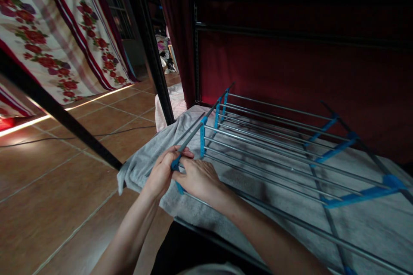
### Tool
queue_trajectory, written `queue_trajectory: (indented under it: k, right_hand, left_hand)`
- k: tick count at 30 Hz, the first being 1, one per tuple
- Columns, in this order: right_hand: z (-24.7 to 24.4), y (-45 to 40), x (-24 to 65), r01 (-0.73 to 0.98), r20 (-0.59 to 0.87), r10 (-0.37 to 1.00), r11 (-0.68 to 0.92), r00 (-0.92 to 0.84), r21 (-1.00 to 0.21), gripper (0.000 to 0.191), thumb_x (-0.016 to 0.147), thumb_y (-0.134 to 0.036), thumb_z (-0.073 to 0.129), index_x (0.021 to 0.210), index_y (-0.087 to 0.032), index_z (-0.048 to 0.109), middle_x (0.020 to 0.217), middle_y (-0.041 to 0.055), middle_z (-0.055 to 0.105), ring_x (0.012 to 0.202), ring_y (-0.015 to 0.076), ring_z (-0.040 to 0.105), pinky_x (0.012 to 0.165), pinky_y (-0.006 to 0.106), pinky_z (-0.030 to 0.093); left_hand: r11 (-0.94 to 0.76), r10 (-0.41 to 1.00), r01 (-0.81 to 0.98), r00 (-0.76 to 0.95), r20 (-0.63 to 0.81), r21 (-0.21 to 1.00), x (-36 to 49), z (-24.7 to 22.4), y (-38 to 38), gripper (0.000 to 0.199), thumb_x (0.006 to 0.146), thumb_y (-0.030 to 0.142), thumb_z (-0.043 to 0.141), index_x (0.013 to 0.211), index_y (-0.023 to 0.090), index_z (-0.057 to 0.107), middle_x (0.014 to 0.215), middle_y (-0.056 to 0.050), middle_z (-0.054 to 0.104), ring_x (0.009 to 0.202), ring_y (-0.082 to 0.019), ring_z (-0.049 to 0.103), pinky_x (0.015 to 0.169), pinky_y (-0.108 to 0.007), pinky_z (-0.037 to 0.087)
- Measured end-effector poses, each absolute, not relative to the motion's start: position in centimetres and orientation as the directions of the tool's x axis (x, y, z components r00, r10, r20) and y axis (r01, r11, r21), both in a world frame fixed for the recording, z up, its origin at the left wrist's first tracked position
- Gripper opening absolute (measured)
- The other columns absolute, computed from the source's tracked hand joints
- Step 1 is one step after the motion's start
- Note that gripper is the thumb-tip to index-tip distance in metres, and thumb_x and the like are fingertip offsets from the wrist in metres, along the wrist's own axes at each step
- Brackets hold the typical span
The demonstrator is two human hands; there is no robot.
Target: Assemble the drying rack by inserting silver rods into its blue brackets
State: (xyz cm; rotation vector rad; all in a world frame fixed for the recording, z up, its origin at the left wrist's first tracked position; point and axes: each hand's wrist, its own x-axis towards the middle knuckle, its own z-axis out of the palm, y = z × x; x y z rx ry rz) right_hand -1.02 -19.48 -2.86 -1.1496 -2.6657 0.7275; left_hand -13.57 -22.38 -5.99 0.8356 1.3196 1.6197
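A rack of grey metal rods [258,146] with blue plastic brackets [361,195] rests on a grey cloth. At its near left corner, my left hand [163,169] is closed round a side rod and a blue bracket [176,162]. My right hand [198,176] meets it there, its fingers closed on the same bracket from the right. Part of the bracket shows below the hands, with a thin rod running right from it under my right forearm. Several more blue brackets stand along the side rod beyond my hands.
Grey cloth [138,172] covers the low surface. A black metal frame post [155,51] rises at left, joined by a slanting bar [64,116]. Behind hangs a dark red curtain [274,73]; a floral curtain [64,30] hangs left. A cable [64,139] crosses the tiled floor [48,176].
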Motion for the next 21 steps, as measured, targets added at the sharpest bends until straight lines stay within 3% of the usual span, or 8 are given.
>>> queue_trajectory:
  k: [8,15,21]
  right_hand:
    - [-3.0,-19.1,-1.6,0.651,-0.052,0.716,0.599,-0.696,-0.466,0.032,0.103,-0.041,0.049,0.123,-0.022,0.067,0.122,0.0087,0.074,0.111,0.024,0.071,0.093,0.036,0.052]
    - [-3.0,-20.1,-1.7,0.692,-0.048,0.742,0.597,-0.668,-0.406,0.032,0.107,-0.034,0.042,0.117,-0.019,0.068,0.111,0.0112,0.077,0.102,0.0234,0.074,0.087,0.035,0.053]
    - [-3.1,-20.0,-1.7,0.695,-0.079,0.736,0.591,-0.672,-0.41,0.03,0.105,-0.038,0.047,0.116,-0.019,0.068,0.114,0.0106,0.077,0.104,0.0234,0.074,0.087,0.034,0.054]
  left_hand:
    - [-0.066,0.908,-0.237,-0.418,-0.041,0.969,-13.5,-6.4,-22.1,0.033,0.069,0.039,0.068,0.092,0.017,0.072,0.092,-0.009,0.078,0.107,-0.032,0.07,0.1,-0.041,0.052]
    - [-0.032,0.891,-0.278,-0.443,-0.098,0.96,-13.3,-6.0,-22.4,0.04,0.067,0.043,0.073,0.097,0.017,0.067,0.092,-0.008,0.078,0.116,-0.031,0.068,0.109,-0.041,0.046]
    - [-0.059,0.907,-0.244,-0.418,-0.05,0.968,-13.2,-5.9,-22.4,0.034,0.069,0.042,0.07,0.093,0.018,0.067,0.088,-0.008,0.078,0.117,-0.031,0.066,0.11,-0.042,0.043]
